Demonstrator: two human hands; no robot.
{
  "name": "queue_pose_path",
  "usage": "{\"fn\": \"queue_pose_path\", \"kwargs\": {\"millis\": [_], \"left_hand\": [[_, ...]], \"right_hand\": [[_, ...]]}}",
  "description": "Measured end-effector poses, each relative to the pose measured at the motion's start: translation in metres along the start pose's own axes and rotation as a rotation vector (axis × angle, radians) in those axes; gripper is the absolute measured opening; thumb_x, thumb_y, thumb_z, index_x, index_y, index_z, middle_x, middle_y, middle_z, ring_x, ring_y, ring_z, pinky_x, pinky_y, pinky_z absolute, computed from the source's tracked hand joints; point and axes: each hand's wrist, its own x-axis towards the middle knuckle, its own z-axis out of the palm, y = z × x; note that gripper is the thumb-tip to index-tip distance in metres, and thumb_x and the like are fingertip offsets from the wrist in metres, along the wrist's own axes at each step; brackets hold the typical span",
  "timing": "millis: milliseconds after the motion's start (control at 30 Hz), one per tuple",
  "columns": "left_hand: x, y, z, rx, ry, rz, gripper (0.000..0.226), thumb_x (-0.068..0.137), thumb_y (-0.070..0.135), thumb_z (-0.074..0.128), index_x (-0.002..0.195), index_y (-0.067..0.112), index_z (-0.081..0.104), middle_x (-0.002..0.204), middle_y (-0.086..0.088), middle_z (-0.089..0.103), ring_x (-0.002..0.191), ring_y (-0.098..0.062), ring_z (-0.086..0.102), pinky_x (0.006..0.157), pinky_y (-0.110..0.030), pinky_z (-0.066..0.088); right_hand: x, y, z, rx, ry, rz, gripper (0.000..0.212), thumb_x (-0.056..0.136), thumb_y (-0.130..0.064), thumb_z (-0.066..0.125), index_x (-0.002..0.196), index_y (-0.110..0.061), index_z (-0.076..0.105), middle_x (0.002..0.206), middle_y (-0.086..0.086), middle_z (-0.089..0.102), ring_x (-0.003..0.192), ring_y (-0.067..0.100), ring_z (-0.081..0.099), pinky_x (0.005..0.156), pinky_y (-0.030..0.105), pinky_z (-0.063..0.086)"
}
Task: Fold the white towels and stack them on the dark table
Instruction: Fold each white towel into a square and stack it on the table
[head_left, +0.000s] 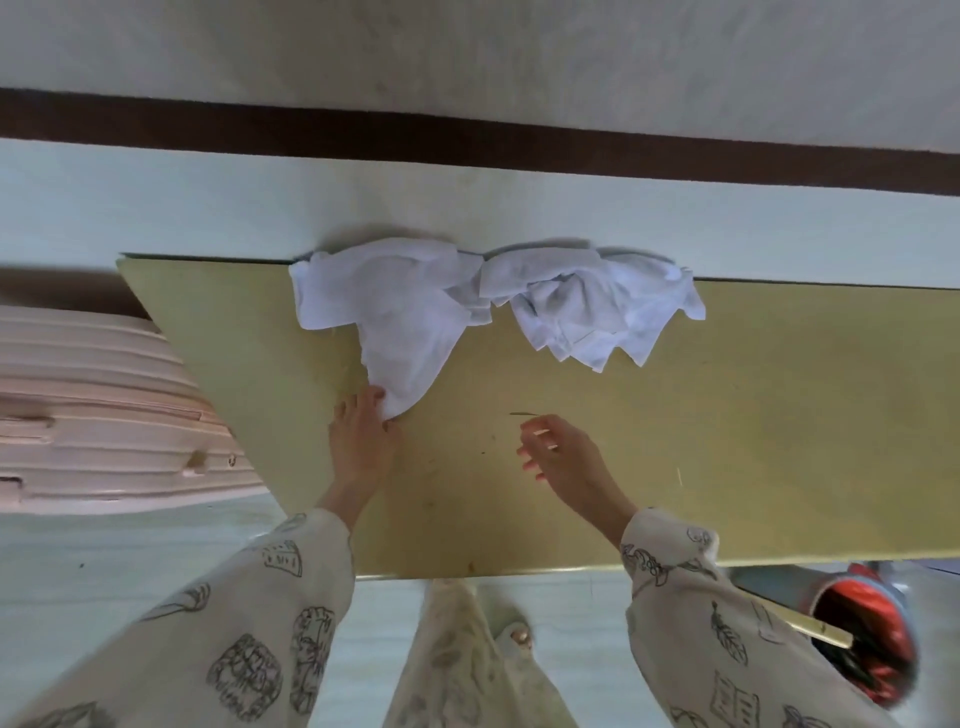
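— Where's the grab?
— Left hand (363, 441) pinches the near corner of the crumpled white towels (410, 312), piled at the table's (753, 441) far edge.
— The other?
— Right hand (563, 454) hovers loosely curled, holding nothing, over bare tabletop.

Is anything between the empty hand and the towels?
No. Only bare table lies between the right hand and the towels. The left hand already pinches a towel corner.

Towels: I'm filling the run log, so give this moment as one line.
left hand pinches towel corner | right hand free above table | towels unfolded | stack none
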Motion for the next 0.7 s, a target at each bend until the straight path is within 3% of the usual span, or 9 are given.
{"fn": "queue_pose_path", "kwargs": {"millis": [100, 200, 300, 367, 433, 533, 600, 700], "left_hand": [[0.007, 0.004, -0.013, 0.015, 0.043, 0.139, 0.014, 0.086, 0.008, 0.053, 0.097, 0.005, 0.061, 0.091, -0.011, 0.063, 0.09, -0.033, 0.052, 0.077, -0.038, 0.037], [0.005, 0.028, -0.043, -0.006, 0.023, 0.351, 0.006, 0.087, 0.007, 0.055, 0.086, 0.004, 0.061, 0.079, -0.003, 0.053, 0.076, -0.026, 0.049, 0.068, -0.03, 0.033], [-0.003, 0.07, -0.081, -0.043, -0.056, 0.526, 0.011, 0.09, 0.013, 0.053, 0.089, 0.006, 0.061, 0.083, 0.004, 0.052, 0.076, -0.016, 0.048, 0.068, -0.025, 0.034], [-0.01, 0.105, -0.107, -0.066, -0.063, 0.615, 0.013, 0.091, 0.012, 0.051, 0.093, 0.007, 0.062, 0.089, 0.003, 0.055, 0.081, -0.014, 0.05, 0.071, -0.022, 0.036], [-0.02, 0.142, -0.129, -0.05, -0.065, 0.676, 0.017, 0.093, 0.011, 0.047, 0.098, 0.012, 0.063, 0.094, 0.004, 0.055, 0.085, -0.013, 0.051, 0.072, -0.018, 0.038], [-0.037, 0.19, -0.149, -0.014, -0.076, 0.782, 0.022, 0.094, 0.009, 0.044, 0.102, 0.011, 0.064, 0.095, 0.002, 0.055, 0.086, -0.012, 0.051, 0.066, -0.007, 0.037], [-0.051, 0.219, -0.152, 0.004, -0.082, 0.823, 0.022, 0.095, 0.009, 0.043, 0.105, 0.01, 0.063, 0.095, 0.003, 0.053, 0.086, -0.011, 0.049, 0.064, -0.003, 0.036], [-0.078, 0.266, -0.147, 0.003, -0.077, 0.887, 0.022, 0.095, 0.01, 0.045, 0.106, 0.011, 0.064, 0.095, 0.004, 0.053, 0.087, -0.009, 0.048, 0.066, -0.002, 0.036]], "right_hand": [[0.01, -0.005, 0.0, -0.077, -0.022, -0.024, 0.015, 0.091, -0.016, 0.053, 0.105, -0.014, 0.06, 0.085, 0.0, 0.061, 0.08, 0.017, 0.057, 0.075, 0.03, 0.048], [0.014, -0.025, -0.006, -0.173, -0.012, -0.149, 0.028, 0.091, -0.019, 0.056, 0.118, -0.016, 0.055, 0.101, -0.001, 0.059, 0.092, 0.012, 0.054, 0.077, 0.019, 0.041], [0.016, -0.051, -0.014, -0.288, 0.028, -0.331, 0.055, 0.087, -0.029, 0.061, 0.137, -0.022, 0.039, 0.132, 0.0, 0.045, 0.12, 0.015, 0.041, 0.102, 0.029, 0.034], [0.015, -0.066, -0.025, -0.382, 0.048, -0.429, 0.067, 0.086, -0.036, 0.061, 0.143, -0.026, 0.029, 0.142, -0.001, 0.033, 0.129, 0.017, 0.03, 0.108, 0.036, 0.029], [0.012, -0.075, -0.039, -0.429, 0.081, -0.48, 0.065, 0.086, -0.04, 0.059, 0.143, -0.028, 0.029, 0.145, -0.003, 0.03, 0.134, 0.016, 0.024, 0.108, 0.038, 0.026], [0.002, -0.077, -0.07, -0.427, 0.196, -0.528, 0.041, 0.089, -0.037, 0.056, 0.128, -0.024, 0.051, 0.141, -0.004, 0.038, 0.135, 0.015, 0.025, 0.107, 0.036, 0.024], [-0.006, -0.07, -0.097, -0.408, 0.271, -0.537, 0.03, 0.09, -0.033, 0.055, 0.117, -0.019, 0.06, 0.137, -0.003, 0.044, 0.132, 0.016, 0.031, 0.105, 0.036, 0.027], [-0.023, -0.051, -0.146, -0.361, 0.313, -0.536, 0.03, 0.092, -0.028, 0.053, 0.118, -0.015, 0.058, 0.129, 0.0, 0.051, 0.119, 0.019, 0.044, 0.094, 0.032, 0.033]]}}
